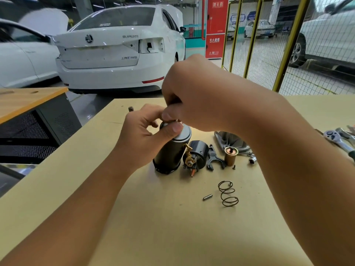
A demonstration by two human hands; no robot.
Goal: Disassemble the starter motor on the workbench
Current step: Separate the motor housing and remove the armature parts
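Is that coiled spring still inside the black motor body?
No, the spring lies loose on the workbench, apart from the black motor body, beside a small pin.

Table (172, 227): smooth matt board, pale tan, paper-like facing. Motor housing (169, 154): black cylinder with satin sheen, capped by a smooth grey metal end cover (185, 132). Solenoid (197, 154): glossy black casing, with brass-coloured and copper-coloured terminals. Plunger (230, 156): bronze-toned metal, lightly polished. Shift fork (212, 157): matt black, apparently plastic. Drive-end casting (230, 141): dull grey cast metal, faintly rough. Spring (227, 192): dark bare steel wire. Pin (207, 197): smooth dull grey metal. Ratchet wrench (335, 139): bright chromed metal.
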